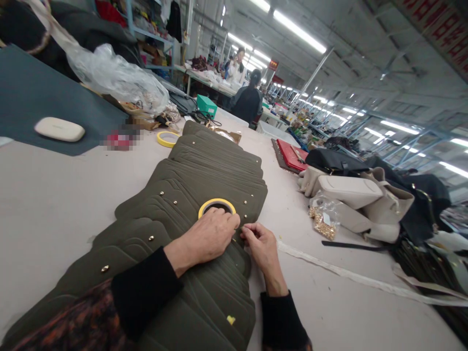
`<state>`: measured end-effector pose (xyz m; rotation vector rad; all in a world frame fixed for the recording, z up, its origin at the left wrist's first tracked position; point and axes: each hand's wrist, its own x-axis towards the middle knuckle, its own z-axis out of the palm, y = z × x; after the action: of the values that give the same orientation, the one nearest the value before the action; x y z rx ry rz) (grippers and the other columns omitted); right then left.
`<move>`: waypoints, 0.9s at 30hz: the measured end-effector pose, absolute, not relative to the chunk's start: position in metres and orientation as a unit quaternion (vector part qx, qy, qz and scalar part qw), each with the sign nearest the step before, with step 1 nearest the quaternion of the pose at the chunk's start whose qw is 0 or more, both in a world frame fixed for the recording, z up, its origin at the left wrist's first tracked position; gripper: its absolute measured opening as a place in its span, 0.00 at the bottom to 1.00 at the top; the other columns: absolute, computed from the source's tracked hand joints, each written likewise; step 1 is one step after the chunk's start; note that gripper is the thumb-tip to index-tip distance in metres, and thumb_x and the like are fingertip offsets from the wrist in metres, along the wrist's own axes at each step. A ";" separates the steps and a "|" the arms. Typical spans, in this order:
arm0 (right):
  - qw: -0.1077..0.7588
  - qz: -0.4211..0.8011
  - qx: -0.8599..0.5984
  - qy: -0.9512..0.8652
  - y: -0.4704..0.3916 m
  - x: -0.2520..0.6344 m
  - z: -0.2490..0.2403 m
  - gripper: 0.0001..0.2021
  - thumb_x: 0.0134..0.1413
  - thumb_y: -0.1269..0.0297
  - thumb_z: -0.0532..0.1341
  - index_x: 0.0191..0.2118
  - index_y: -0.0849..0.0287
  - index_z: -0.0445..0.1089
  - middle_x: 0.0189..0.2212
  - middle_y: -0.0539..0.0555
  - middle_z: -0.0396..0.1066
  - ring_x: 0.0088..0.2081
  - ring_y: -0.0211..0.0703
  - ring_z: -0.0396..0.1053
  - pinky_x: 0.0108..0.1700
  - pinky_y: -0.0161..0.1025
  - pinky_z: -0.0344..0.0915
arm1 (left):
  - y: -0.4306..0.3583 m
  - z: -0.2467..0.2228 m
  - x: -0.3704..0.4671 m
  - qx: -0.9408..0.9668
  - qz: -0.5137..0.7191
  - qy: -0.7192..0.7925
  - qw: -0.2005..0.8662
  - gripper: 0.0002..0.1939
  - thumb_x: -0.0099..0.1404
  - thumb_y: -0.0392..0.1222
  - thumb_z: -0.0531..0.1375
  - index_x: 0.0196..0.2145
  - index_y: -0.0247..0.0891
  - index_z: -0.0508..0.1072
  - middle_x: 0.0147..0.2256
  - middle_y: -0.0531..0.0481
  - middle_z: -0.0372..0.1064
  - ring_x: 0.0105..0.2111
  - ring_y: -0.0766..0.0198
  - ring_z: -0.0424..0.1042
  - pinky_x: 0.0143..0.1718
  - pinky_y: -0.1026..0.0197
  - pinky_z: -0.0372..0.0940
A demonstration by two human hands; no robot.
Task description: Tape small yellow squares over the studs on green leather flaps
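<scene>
Overlapping dark olive panels fan out down the table, several with small gold metal fittings. My left hand is closed over the near rim of a yellow roll of tape, resting above the panels. Close beside it, my right hand has thumb and forefinger pinched together at the panels' right edge; what lies between those fingertips is too small to make out. A torn yellow scrap sits on the panels nearer me.
Another yellow tape roll and a white case lie left. To the right are beige bags, a plastic bag of gold hardware and a white strip. Two people are at the back.
</scene>
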<state>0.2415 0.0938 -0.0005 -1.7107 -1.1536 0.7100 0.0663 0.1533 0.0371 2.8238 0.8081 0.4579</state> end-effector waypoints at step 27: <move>0.466 0.383 -0.681 -0.415 0.088 0.247 0.009 0.11 0.44 0.58 0.65 0.30 0.62 0.73 0.22 0.52 0.73 0.24 0.38 0.70 0.24 0.32 0.65 | 0.152 0.037 0.062 0.956 0.118 0.245 0.110 0.07 0.63 0.31 0.51 0.38 0.39 0.63 0.34 0.50 0.69 0.33 0.57 0.69 0.36 0.55 0.59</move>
<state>0.2466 0.0882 0.0088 -1.6718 -1.0180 0.9395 0.0622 0.1524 0.0368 2.8095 0.7189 0.3468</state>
